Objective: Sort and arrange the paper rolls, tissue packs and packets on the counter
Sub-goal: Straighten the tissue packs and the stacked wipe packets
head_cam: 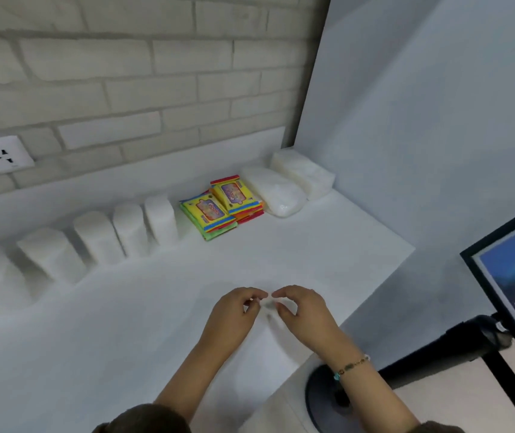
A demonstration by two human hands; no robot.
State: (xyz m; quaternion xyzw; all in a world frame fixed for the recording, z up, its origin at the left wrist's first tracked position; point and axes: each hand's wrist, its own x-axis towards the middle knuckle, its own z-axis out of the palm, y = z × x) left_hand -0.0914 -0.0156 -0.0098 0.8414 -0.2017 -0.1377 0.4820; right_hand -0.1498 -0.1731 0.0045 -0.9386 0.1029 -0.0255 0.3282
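White counter, smooth, running along a pale brick wall at 12 o'clock and ending at a plain wall toward 2 o'clock.

On it, a line along the back edge:
- Five white paper rolls standing upright, side by side, from 9 o'clock toward 11 o'clock; a sixth may be cut off at the frame edge, cannot tell.
- Two stacks of colourful packets, yellow faces with red, green and blue borders, lying flat at 12 o'clock, touching each other.
- Two white tissue packs at 1 o'clock, one soft and rounded just beside the packets, one blockier in the corner.

Front half bare white surface.
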